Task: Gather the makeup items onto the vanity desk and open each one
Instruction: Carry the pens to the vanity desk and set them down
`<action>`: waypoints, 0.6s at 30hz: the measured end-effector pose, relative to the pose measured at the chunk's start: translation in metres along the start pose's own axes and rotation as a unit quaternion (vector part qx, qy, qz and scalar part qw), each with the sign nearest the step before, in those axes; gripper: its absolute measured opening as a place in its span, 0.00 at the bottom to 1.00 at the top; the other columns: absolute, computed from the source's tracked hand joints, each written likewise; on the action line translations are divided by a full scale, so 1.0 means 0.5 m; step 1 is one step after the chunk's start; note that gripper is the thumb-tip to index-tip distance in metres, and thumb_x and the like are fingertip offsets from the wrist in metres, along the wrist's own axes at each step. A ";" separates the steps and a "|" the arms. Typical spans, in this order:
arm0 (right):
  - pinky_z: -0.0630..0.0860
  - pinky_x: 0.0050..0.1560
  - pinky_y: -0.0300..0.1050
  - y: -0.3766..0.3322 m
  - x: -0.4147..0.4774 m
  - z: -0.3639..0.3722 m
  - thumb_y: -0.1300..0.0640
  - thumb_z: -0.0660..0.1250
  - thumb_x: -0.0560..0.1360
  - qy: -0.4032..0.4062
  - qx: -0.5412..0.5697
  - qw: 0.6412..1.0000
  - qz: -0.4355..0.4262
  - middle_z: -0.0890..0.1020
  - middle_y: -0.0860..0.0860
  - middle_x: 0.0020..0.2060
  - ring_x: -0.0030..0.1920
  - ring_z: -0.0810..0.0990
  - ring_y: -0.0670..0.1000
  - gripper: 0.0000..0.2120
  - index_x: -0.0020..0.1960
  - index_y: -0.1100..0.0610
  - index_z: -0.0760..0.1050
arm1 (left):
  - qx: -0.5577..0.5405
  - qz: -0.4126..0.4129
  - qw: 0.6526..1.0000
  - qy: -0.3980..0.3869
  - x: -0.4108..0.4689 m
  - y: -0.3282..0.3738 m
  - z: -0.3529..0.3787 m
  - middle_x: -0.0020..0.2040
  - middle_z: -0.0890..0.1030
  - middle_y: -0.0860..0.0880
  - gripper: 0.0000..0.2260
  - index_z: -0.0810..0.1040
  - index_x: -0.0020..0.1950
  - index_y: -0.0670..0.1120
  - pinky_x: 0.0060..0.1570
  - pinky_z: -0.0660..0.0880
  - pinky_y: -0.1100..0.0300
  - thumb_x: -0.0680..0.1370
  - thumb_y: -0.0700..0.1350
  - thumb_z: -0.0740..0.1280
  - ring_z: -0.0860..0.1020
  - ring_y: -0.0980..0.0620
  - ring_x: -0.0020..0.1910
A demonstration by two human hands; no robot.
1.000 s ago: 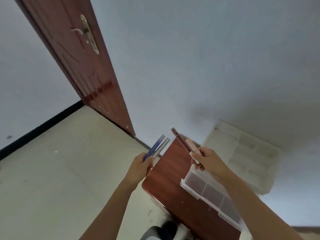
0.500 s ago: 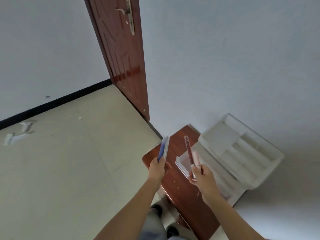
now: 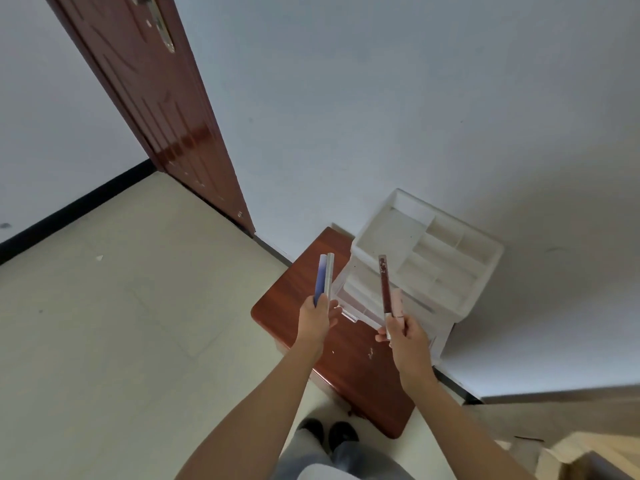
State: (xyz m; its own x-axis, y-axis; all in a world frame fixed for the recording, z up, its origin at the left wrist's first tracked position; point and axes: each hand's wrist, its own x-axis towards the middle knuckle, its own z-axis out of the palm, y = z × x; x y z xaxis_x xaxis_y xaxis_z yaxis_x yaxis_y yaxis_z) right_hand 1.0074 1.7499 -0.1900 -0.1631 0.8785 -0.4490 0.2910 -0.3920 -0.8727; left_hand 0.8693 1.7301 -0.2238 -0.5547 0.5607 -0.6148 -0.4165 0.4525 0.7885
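- Currently the left hand (image 3: 316, 320) has its fingers (image 3: 332, 312) curled round the lower ends of two slim makeup tubes, a blue tube (image 3: 320, 279) and a silver tube (image 3: 330, 271). They lie side by side, touching, tips pointing up and away.
- Right hand (image 3: 404, 336): fingers (image 3: 381, 338) pinch the base of a dark red tube (image 3: 384, 285). A shorter pink tube (image 3: 397, 301) sits just beside it in the same grip. Both are roughly upright, leaning slightly left.
- Both hands are in the air over the bench (image 3: 349, 372), apart from each other. None of the four tubes touches it.
- Cannot tell whether the caps are on.
- Bench is red-brown wood, pushed against the wall (image 3: 381, 116).
- White organizer (image 3: 433, 251) with open compartments stands on the far end of the bench by the wall. A clear plastic box (image 3: 348, 306) juts out below it toward the hands.
- Red-brown door (image 3: 156, 105) stands left of the bench, beige floor (image 3: 121, 323) below it.
- Dark shoes (image 3: 327, 434) at the bench's near edge.
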 end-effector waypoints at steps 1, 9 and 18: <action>0.70 0.38 0.38 0.000 0.005 -0.004 0.57 0.58 0.79 0.011 0.003 1.000 -0.004 0.77 0.51 0.35 0.36 0.76 0.48 0.06 0.49 0.59 0.71 | -0.002 -0.001 1.000 -0.006 0.001 0.003 0.005 0.50 0.77 0.46 0.05 0.67 0.56 0.46 0.47 0.78 0.59 0.81 0.45 0.56 0.80 0.48 0.47; 0.70 0.52 0.44 -0.030 0.051 -0.022 0.57 0.57 0.79 0.051 0.046 0.997 -0.037 0.75 0.51 0.33 0.36 0.75 0.50 0.08 0.42 0.53 0.70 | -0.073 -0.015 0.996 -0.052 0.028 0.029 0.051 0.53 0.76 0.47 0.08 0.68 0.58 0.47 0.59 0.76 0.51 0.81 0.46 0.56 0.79 0.45 0.55; 0.70 0.44 0.36 -0.040 0.094 -0.038 0.58 0.57 0.79 0.046 0.035 0.996 -0.067 0.74 0.51 0.32 0.34 0.74 0.49 0.04 0.48 0.58 0.69 | -0.122 -0.037 0.988 -0.084 0.044 0.053 0.088 0.48 0.75 0.50 0.09 0.68 0.60 0.44 0.63 0.71 0.49 0.81 0.44 0.54 0.76 0.46 0.57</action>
State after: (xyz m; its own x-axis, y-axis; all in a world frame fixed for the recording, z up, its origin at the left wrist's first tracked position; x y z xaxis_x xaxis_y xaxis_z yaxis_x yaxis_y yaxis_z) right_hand 1.0120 1.8043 -0.1901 -0.1091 0.9443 -0.3104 0.2046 -0.2843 -0.9367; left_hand 0.8776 1.7848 -0.2174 -0.3971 0.6486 -0.6493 -0.6245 0.3275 0.7091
